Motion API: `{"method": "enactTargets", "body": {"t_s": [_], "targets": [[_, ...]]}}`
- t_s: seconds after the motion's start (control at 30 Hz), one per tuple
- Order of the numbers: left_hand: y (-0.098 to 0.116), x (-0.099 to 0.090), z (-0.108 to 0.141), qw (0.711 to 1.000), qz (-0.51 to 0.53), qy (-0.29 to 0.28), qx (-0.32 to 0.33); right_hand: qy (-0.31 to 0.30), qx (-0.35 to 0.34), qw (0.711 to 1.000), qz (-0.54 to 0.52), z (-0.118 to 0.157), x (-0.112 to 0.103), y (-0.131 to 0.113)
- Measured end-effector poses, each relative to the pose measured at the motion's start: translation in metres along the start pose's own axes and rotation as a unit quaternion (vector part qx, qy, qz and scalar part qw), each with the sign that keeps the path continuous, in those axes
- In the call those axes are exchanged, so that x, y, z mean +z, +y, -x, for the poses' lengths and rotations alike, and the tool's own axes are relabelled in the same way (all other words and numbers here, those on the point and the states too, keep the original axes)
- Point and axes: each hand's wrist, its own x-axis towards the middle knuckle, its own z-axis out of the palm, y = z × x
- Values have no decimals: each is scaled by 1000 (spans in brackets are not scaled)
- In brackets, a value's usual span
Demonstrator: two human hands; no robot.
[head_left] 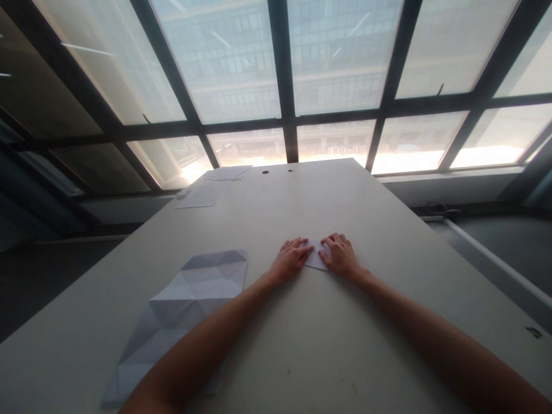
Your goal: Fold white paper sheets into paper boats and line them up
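Note:
A small folded sheet of white paper (317, 257) lies on the white table between my two hands. My left hand (294, 257) is on its left side, the fingertips pressed on the paper and the thumb toward its middle. From the right, my right hand (340, 254) grips the other side with curled fingers, its thumb near the paper's centre. Fingers cover both ends of the paper, so its full shape is partly hidden. To the left lies a larger creased sheet of paper (196, 282), partly under my left forearm.
The white table (328, 198) stretches toward large dark-framed windows (336, 57). Several flat sheets of paper (202, 194) lie at its far left corner. Two small holes are near the far edge. A pale bar (495, 259) runs along the floor at the right.

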Motion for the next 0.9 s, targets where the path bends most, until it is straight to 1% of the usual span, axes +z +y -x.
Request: {"method": "enactTargets", "body": {"t_s": [0.07, 0.13, 0.23, 0.33, 0.43, 0.53, 0.6, 0.77, 0.9], "targets": [[1, 0, 1, 1000, -7, 9, -1, -3, 13, 1000, 25, 0, -1, 0], [2, -2, 2, 1000, -15, 7, 6, -12, 27, 999, 39, 0, -1, 0], [3, -3, 3, 1000, -26, -5, 15, -27, 52, 997, 40, -2, -1, 0], [3, -3, 2, 999, -31, -11, 5, -36, 68, 997, 31, -3, 0, 1], [2, -2, 1, 1000, -22, -10, -6, -34, 76, 996, 20, -3, 0, 1], [0, 0, -1, 1000, -8, -4, -3, -32, 70, 997, 17, -2, 1, -2], [-2, 0, -1, 1000, 1, 4, 2, -41, 74, 996, 28, -1, 1, -5], [-4, 1, -3, 1000, 14, 10, -5, -77, 135, 986, 55, 2, -2, -13], [-4, 1, -3, 999, 22, 23, 10, -82, 147, 984, 48, 1, -2, -10]]}}
